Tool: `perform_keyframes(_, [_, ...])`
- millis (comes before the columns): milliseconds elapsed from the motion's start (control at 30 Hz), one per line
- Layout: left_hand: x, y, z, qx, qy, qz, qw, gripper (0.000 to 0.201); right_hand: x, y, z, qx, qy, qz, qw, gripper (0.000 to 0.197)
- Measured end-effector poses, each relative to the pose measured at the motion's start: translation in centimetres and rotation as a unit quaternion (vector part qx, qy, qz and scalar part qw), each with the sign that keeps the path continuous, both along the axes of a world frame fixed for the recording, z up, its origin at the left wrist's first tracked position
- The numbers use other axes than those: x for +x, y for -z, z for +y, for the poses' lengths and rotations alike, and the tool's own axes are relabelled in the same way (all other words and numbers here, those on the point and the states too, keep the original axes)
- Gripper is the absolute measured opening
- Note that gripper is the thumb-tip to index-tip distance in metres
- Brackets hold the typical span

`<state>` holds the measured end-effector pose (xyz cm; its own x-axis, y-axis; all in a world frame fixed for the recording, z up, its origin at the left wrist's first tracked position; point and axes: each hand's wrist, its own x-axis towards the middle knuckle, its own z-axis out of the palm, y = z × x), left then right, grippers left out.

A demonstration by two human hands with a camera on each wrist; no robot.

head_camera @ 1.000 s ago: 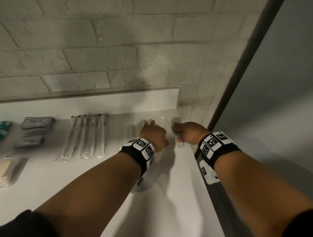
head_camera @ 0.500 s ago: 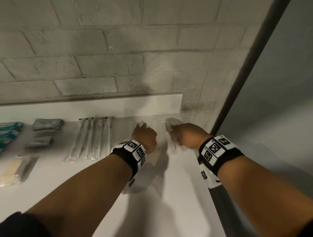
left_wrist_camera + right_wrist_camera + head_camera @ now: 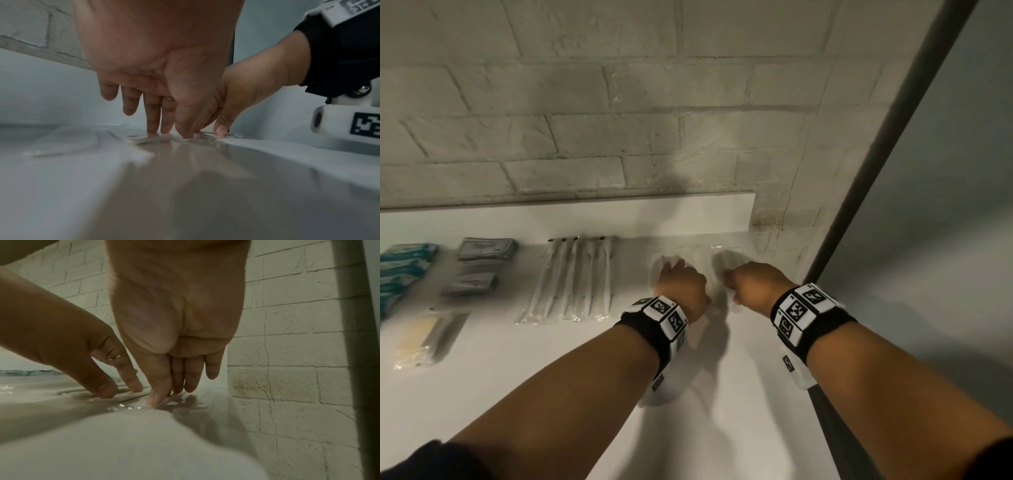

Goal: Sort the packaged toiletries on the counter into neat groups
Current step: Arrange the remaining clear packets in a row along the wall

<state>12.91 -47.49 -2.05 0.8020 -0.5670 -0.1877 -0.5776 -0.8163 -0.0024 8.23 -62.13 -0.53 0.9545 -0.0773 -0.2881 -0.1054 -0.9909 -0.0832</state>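
Pressing down at the far right end of the white counter (image 3: 722, 394), both hands work on a row of clear plastic packets (image 3: 702, 257) that lie flat just below the backsplash, near the brick wall (image 3: 619, 137). The left hand (image 3: 681, 287) has its fingers straight and pointing downward, with the fingertips (image 3: 153, 129) of the middle fingers and the thumb touching the packet film; the outer two fingers hang above it. The right hand (image 3: 753, 287) sits just beside it, fingers likewise extended, thumb tip (image 3: 155, 398) pushed onto a packet edge, nothing curled around it. Neither hand grasps anything; both only press. To the left of the clear packets lies a tidy row of long wrapped toothbrushes (image 3: 571, 281), then grey sachets (image 3: 482, 263) in two small stacks, teal packets (image 3: 404, 267) at the frame's edge, and a yellowish wrapped item (image 3: 421, 339) nearer the front.
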Motion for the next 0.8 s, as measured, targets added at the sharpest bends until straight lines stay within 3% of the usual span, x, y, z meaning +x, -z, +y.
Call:
perform_keyframes(167, [0.2, 0.0, 0.1, -0.002, 0.000, 0.010, 1.000, 0.051, 0.1, 0.3, -0.2, -0.004, -0.007, -0.001, 1.000, 0.031])
perform_keyframes(333, [0.2, 0.1, 1.3, -0.081, -0.003, -0.047, 0.996, 0.045, -0.2, -0.4, 0.2, -0.003, -0.047, -0.052, 0.998, 0.039])
perform_keyframes(400, [0.6, 0.1, 2.2, -0.056, -0.014, -0.046, 0.997, 0.045, -0.1, -0.4, 1.0, -0.020, -0.078, -0.061, 0.995, 0.038])
perform_keyframes(533, [0.9, 0.3, 3.2, 0.027, -0.016, -0.016, 0.999, 0.047, 0.2, 0.0, 3.0, -0.041, -0.121, -0.003, 0.992, 0.038])
perform_keyframes(800, [0.7, 0.9, 3.6, 0.017, -0.019, -0.007, 1.000, 0.049, 0.7, 0.0, 3.8, -0.031, -0.108, 0.026, 0.993, 0.043])
